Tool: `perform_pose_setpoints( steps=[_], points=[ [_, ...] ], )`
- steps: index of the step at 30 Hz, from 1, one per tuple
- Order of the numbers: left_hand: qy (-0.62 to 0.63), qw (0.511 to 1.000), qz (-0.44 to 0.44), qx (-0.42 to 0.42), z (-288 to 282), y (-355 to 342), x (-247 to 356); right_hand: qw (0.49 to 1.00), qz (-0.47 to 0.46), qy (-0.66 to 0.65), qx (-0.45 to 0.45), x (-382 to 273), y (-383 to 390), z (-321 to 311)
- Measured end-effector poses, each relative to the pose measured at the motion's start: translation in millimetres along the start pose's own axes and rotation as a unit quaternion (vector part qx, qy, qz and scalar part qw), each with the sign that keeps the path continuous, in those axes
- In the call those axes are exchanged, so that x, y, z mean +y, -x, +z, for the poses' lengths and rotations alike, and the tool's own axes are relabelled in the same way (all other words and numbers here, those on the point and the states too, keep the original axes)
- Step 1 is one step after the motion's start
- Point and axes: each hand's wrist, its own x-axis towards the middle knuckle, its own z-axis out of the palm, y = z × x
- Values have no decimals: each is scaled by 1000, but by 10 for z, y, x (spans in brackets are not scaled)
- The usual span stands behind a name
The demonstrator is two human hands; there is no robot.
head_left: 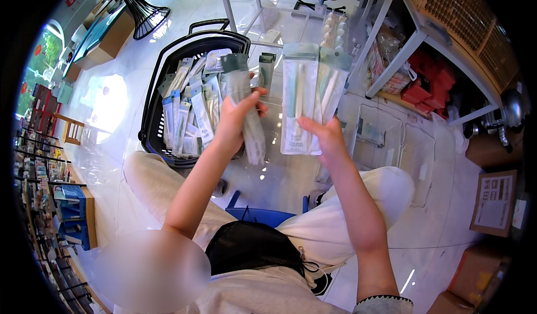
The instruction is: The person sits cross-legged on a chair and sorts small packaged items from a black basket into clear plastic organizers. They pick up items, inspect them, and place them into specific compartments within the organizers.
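Observation:
My left hand [238, 118] grips a narrow clear packet with a dark top strip [242, 74], tilted over the right side of a black plastic basket [151, 118] heaped with slim packets [193, 107]. My right hand [327, 135] holds two flat translucent pouches [299, 85], fanned out upright with grey-green tops and pen-like sticks inside, its thumb pressed on their front. A clear plastic bin [417, 163] with a few packets inside sits on the floor to the right of that hand.
A white-framed shelf [417, 34] holds red items [425, 82] at upper right. Cardboard boxes [492, 202] line the right side. Crowded display racks [39, 174] run along the left, near a blue stepped stand [75, 216]. A small blue seat [260, 216] shows between my legs.

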Motion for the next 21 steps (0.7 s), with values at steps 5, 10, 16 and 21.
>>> perform_pose_setpoints(
  steps=[5,10,16,21],
  points=[
    [192,977,-47,-77,-552,42,66,1000,-4,-11,3,22,11,-6],
    [-7,993,4,117,-1175,-89,350,1000,18,-4,2,55,13,-45],
    [-449,870,-73,191,-2657,-581,-16,998,57,33,19,185,-30,12],
    [-676,643,-207,295,-2650,-630,-849,991,91,70,68,399,-42,-73]
  ],
)
